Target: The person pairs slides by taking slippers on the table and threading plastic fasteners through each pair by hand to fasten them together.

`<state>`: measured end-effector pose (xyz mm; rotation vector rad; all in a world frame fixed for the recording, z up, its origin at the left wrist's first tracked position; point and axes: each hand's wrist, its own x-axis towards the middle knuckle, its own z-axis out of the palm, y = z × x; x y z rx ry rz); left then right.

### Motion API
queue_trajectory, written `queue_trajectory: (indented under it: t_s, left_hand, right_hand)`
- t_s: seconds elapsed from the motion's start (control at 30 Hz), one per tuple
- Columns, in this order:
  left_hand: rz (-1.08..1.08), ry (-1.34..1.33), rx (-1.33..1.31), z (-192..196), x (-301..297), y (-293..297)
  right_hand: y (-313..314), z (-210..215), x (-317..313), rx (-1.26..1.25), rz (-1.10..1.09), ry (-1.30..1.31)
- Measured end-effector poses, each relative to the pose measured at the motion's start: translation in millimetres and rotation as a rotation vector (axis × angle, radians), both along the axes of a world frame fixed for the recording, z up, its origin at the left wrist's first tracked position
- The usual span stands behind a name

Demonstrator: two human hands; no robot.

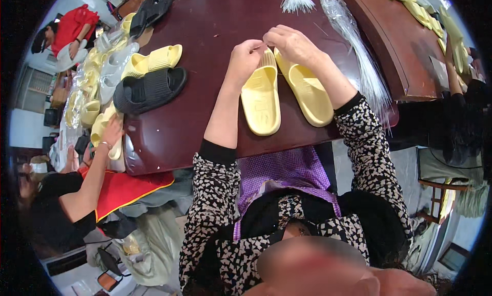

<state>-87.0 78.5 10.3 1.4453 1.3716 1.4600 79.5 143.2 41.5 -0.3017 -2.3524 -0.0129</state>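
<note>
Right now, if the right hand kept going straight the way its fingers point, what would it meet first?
The right hand points left, toward the left hand, at the top of the yellow slippers. The fingertips nearly touch already, so it would likely meet the left hand's fingers first, though depth is hard to judge here.

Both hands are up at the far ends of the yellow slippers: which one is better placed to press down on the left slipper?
Probably the left hand: it sits right at the left slipper, while the right hand is over the right slipper.

Head camera looks steeply down, close over the table (205, 132); rim probably distorted.
</note>
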Motion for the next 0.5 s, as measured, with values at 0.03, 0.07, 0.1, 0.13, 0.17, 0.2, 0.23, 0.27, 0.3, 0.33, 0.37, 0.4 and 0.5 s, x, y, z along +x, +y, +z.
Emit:
queue_trajectory:
  t_s: [0.03,0.07,0.1,0.13,0.17,0.2,0.23,0.27,0.3,0.33,0.37,0.4,0.5]
  left_hand:
    - [-0.035,0.039,-0.028,0,-3,3]
    - [-0.074,0.077,-0.058,4,-2,6]
    - [-0.112,0.115,-0.088,7,0,7]
    - [-0.116,0.117,-0.087,9,2,6]
    - [-0.106,0.027,-0.099,11,4,4]
    - [-0.097,-0.064,-0.111,12,6,1]
    - [-0.08,-0.154,-0.124,16,7,-4]
    - [-0.077,-0.154,-0.125,20,9,-7]
    - [-0.064,-0.212,-0.134,21,11,-10]
    - [-0.051,-0.27,-0.144,22,13,-14]
    - [-0.038,-0.33,-0.153,23,13,-17]
    - [-0.038,-0.331,-0.154,24,13,-19]
    - [-0.057,-0.462,-0.156,27,13,-23]
  right_hand:
    - [-1,-1,0,-0.009,-0.008,-0.004]
    - [-1,0,1,-0.02,-0.021,-0.009]
    - [-2,0,2,-0.031,-0.033,-0.014]
    - [-3,1,4,-0.03,-0.036,-0.012]
    - [-6,0,6,-0.092,-0.038,0.053]
    - [-9,-1,9,-0.153,-0.04,0.118]
    - [-14,1,8,-0.215,-0.034,0.183]
    - [-18,3,9,-0.216,-0.031,0.183]
    - [-24,3,11,-0.373,-0.053,0.25]
    - [-30,2,13,-0.531,-0.075,0.314]
    - [-34,2,13,-0.689,-0.097,0.378]
    - [-37,1,13,-0.69,-0.097,0.376]
    - [-42,1,11,-0.373,-0.192,0.255]
